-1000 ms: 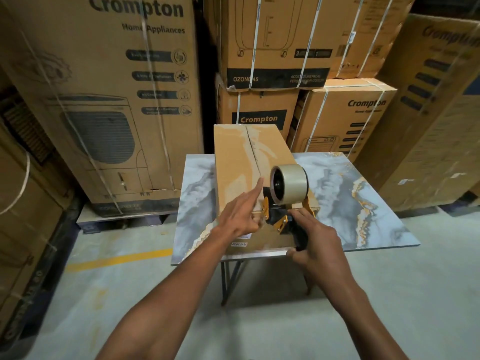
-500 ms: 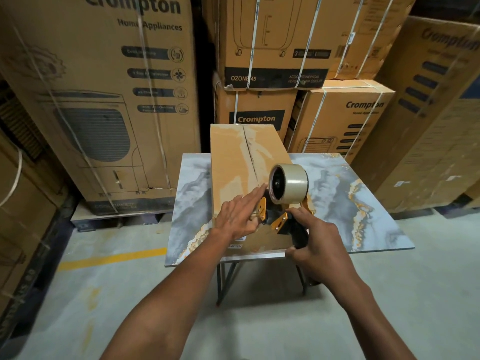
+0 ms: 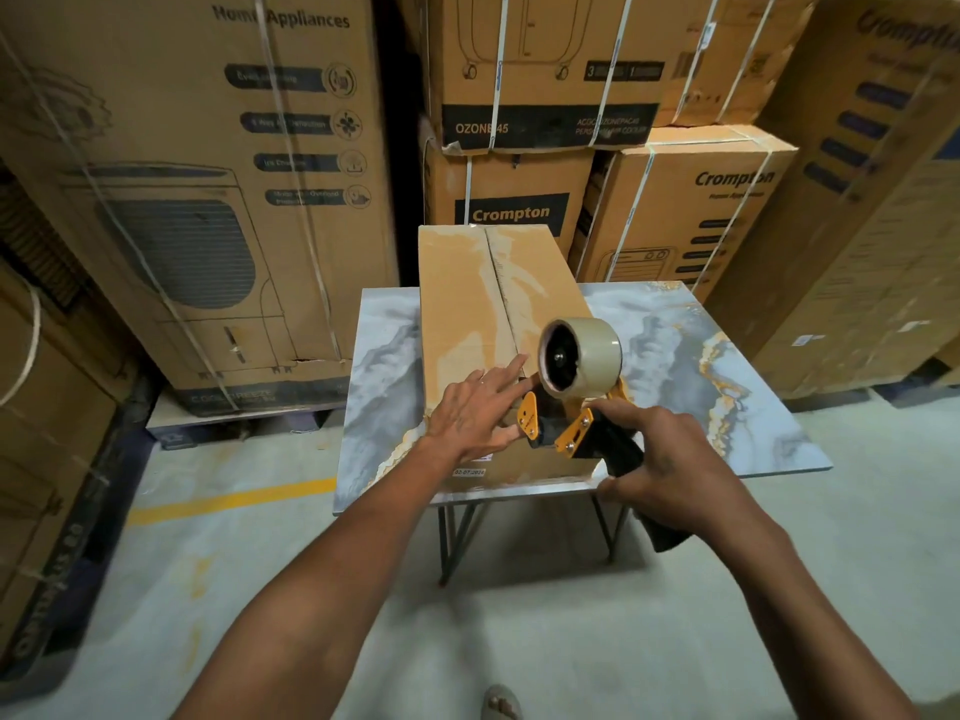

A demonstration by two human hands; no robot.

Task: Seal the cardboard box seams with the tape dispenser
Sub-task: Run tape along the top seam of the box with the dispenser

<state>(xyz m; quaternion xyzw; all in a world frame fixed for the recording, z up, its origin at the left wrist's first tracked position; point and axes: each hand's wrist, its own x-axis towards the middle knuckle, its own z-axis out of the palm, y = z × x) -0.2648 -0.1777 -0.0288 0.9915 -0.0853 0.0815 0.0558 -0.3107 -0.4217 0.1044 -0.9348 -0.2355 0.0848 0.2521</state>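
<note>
The right hand [image 3: 670, 475] grips the tape dispenser [image 3: 576, 397] at the near end of the cardboard box [image 3: 467, 304] on the worktop [image 3: 727, 407]. The left hand [image 3: 472, 415], at its nine o'clock, presses spread fingers flat. Toward twelve o'clock the centre seam looks untaped; sealing seems barely begun.

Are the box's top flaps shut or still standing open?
Shut. The cardboard box flaps lie flat, meeting along the centre seam; the left hand rests on them.

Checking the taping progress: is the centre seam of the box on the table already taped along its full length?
No: the cardboard box's centre seam shows bare beyond the tape dispenser.
</note>
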